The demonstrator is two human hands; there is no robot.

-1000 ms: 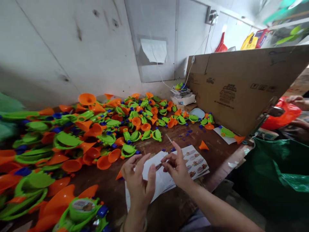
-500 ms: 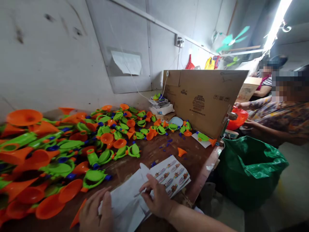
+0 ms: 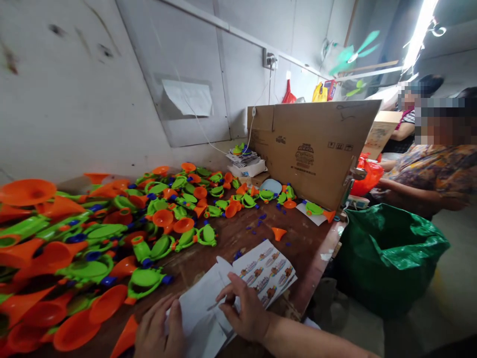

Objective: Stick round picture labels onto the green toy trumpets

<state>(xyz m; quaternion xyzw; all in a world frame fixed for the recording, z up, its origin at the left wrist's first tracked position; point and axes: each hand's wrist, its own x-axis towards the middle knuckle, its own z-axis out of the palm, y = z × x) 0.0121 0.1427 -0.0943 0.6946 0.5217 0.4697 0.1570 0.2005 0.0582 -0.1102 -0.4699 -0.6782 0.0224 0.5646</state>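
- Now, with twelve o'clock straight ahead, the printed sticker sheet [image 3: 266,273] lies on the desk [image 3: 231,241] at about one o'clock from my right hand [image 3: 248,313], the nearer of the two.
- Together with the white paper [image 3: 197,298] beside it, it runs lengthwise from between seven and eight o'clock to nearly two.
- Over that paper, my right thumb and forefinger come almost together, seemingly pinching a thin sliver [image 3: 212,307].
- My left hand [image 3: 158,328] sits at nine o'clock from the right, loosely curled at the paper's left edge; I can't tell whether it grips anything.
- The bottom of the view cuts off part of that hand; my right hand covers some of the sheets; the sliver is too small to identify.
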